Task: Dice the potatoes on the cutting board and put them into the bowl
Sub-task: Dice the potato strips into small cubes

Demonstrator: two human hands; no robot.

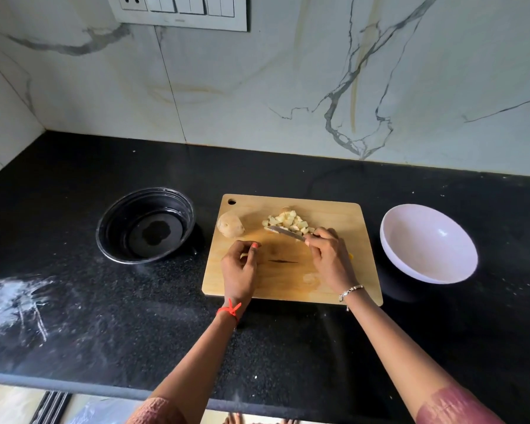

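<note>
Black stone bench [288, 347] runs under a pale marble wall [257, 87] with a switch panel [178, 10] at the top, as the head view shows it. On the bench lies a wooden cutting board [288, 283], with a black bowl [126, 215] well apart on its left and a white bowl [429, 240] near its right edge; the white one has nothing in it. One whole potato [230, 223], not peeled, sits at the far left part of the board. A diced pile [288, 221] sits at the far middle. The right hand [328, 255] grips the handle of a knife [286, 232], and the blade lies low against the near side of the pile. The left hand [239, 267] is over the near left part of the board with fingers curled inward. A small pale bit shows between them, but I cannot tell if the hand really holds it. I judge that the dicing of one potato is finished and the step now is to gather the cubes. The next move probably needs the blade and the free hand to scoop the pile together and carry it to a bowl, likely the white one, without dropping cubes on the bench. After that the whole potato is still to be cut.
</note>
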